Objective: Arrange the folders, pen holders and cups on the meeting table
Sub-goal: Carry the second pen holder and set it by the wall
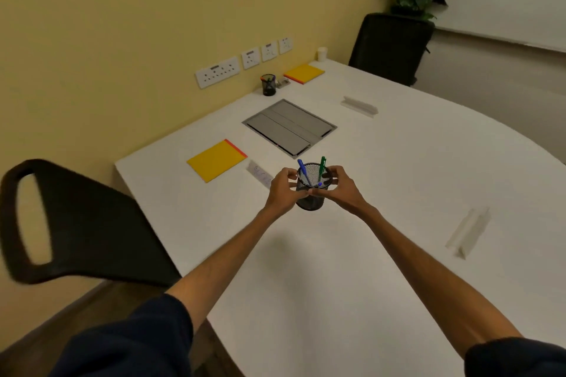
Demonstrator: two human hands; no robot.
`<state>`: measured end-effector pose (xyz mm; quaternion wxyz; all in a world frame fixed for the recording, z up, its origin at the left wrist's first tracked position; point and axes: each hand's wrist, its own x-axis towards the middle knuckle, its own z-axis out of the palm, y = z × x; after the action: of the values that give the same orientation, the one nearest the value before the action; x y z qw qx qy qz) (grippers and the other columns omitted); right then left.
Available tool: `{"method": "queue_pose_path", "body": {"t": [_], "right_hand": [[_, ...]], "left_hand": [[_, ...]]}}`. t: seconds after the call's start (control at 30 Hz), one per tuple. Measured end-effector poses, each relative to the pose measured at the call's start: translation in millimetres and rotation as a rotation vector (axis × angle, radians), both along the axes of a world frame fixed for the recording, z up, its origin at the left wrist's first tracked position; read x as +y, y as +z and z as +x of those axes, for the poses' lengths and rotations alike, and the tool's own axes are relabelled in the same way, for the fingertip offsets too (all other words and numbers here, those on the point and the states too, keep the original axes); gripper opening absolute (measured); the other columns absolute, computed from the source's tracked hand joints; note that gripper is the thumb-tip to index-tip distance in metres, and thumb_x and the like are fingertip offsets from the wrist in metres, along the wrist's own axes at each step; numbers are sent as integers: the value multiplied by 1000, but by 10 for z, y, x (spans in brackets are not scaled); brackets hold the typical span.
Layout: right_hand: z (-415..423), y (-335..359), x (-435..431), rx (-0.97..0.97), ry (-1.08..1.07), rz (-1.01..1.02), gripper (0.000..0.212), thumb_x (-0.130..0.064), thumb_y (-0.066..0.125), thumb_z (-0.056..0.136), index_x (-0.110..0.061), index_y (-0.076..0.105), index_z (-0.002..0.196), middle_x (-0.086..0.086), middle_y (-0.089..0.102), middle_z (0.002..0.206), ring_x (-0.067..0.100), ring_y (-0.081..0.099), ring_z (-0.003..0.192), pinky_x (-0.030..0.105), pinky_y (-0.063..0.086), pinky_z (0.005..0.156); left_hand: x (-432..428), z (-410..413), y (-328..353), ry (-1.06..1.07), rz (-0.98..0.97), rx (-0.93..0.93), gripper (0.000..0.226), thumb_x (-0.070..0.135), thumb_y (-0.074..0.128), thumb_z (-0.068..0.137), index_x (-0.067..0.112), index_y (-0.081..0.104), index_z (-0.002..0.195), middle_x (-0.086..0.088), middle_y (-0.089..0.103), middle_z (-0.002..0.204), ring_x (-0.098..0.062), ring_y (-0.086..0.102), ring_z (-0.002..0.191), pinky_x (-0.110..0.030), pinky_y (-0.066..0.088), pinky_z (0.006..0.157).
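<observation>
right now the fingers (289, 176) of the left hand (283, 193) and those of the right hand (341, 187) are curled shut round a black mesh pen holder (312, 193), one hand on each side, thumbs meeting at its near wall. whether its base touches the white counter (337, 269) or hangs just above it, i cannot tell. a blue pen (303, 170) and a green pen (322, 165) stick up out of it. the hands cover most of the holder's sides.

just beyond the left hand lies a small name card (258, 173) with handwriting too blurred to read, partly hidden by the knuckles. left of it a yellow folder (216, 161) with a red spine lies flat, near the counter's left edge. behind the holder a grey cable hatch (289, 127) is sunk into the counter. at the far wall edge stand a second pen holder (269, 85), another yellow folder (304, 73) and a white cup (322, 54). two blank card stands (468, 231) lie on the right half, with broad bare counter between them and the arms. a black chair (70, 223), blurred, crowds the left edge. dark sleeves are cut off at the bottom.
</observation>
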<state>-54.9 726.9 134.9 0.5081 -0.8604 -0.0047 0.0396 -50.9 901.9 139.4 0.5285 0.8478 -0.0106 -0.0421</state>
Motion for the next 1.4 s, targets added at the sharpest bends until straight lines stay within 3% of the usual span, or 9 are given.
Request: {"method": "queue_pose_path", "body": {"t": [0.23,0.4,0.67,0.8,0.93,1.03,1.13,1.27,1.4], "right_hand": [[-78,494,804,-122,177,-3,80,-26,83,76,-4,40,139,15,55,136,27,58,118,38,51,100],[-143,690,1396,-166,240,26,78,-30,82,77,-9,41,140,11,55,136,17,55,112,30,48,95],[-293,880,2432,-226,281,71,78,-32,82,77,-9,44,140,8,59,133,23,59,118,39,50,102],[-375,993,3046,-260,252,105,79,-37,83,75,-11,45,140,7,61,131,21,60,115,35,52,97],[-454,1086,3674,-348,214,147,76,-41,83,74,-15,49,136,-1,63,120,15,60,107,25,49,90],[-505,1089,4121,-388,211,170,75,-41,82,75,-15,48,137,-1,62,121,14,58,106,21,46,87],[-509,1093,4534,-390,230,177,75,-40,80,78,-13,47,139,5,62,128,17,58,109,26,48,91],[-382,1130,5048,-410,244,178,76,-41,80,78,-13,46,140,4,62,129,15,58,110,28,48,93],[-93,1073,5536,-400,253,168,80,-43,81,75,-15,46,140,3,62,130,14,58,112,26,47,92]], "left_hand": [[821,-350,451,177,-32,-102,66,14,85,72,1,50,127,-16,58,131,-33,63,114,-41,57,91],[1394,-529,646,255,-71,-152,64,16,86,72,1,53,124,-16,61,128,-31,64,111,-35,56,89],[2432,-773,818,294,-101,-190,66,23,86,72,3,52,125,-14,65,123,-28,67,106,-42,57,91],[3039,-852,984,293,-131,-231,65,22,87,71,5,54,124,-11,65,123,-25,69,102,-42,60,81],[3617,-932,1090,291,-135,-287,61,23,85,74,7,54,124,-11,65,125,-21,69,98,-32,61,61],[4034,-991,1107,316,-97,-337,60,25,84,74,8,56,124,-9,66,124,-22,70,99,-30,60,72],[4434,-1016,1105,331,-42,-368,61,30,84,75,12,57,126,-6,66,126,-20,71,98,-34,59,86],[4910,-906,1133,357,-79,-398,63,30,83,75,11,56,129,-6,66,126,-17,68,101,-19,55,80],[5345,-667,1036,418,-129,-384,59,20,83,76,11,56,128,-6,66,125,-16,69,99,-29,58,85]]}}
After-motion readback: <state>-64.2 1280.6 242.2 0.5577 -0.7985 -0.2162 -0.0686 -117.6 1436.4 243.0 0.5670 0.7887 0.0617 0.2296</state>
